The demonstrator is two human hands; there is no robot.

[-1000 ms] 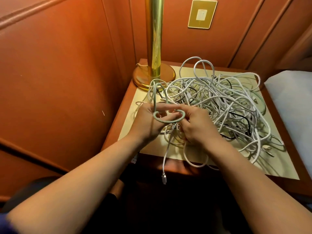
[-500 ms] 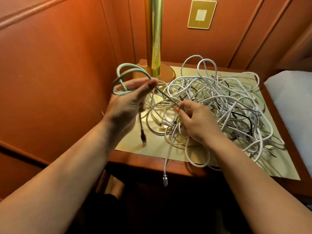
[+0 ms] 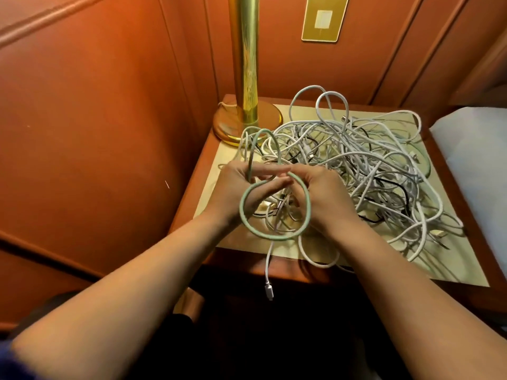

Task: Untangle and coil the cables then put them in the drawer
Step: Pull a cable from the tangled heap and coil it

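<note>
A pale green cable (image 3: 270, 234) forms a round loop hanging between my two hands above the front left of the nightstand (image 3: 247, 263). My left hand (image 3: 238, 187) grips the loop's left side, with a second green loop rising above its fingers. My right hand (image 3: 321, 193) pinches the same cable at the loop's top right. Behind and to the right lies a big tangle of white and black cables (image 3: 365, 165). One white cable end with a plug (image 3: 269, 290) dangles over the front edge. No drawer is visible.
A brass lamp post and base (image 3: 247, 116) stand at the back left corner. Wood-panelled walls close the left and back, with a brass wall plate (image 3: 325, 19). A white bed edge (image 3: 477, 160) lies to the right.
My left hand came down from its raised position beside the lamp and met the right hand. The green cable now hangs as a larger round loop between both hands.
</note>
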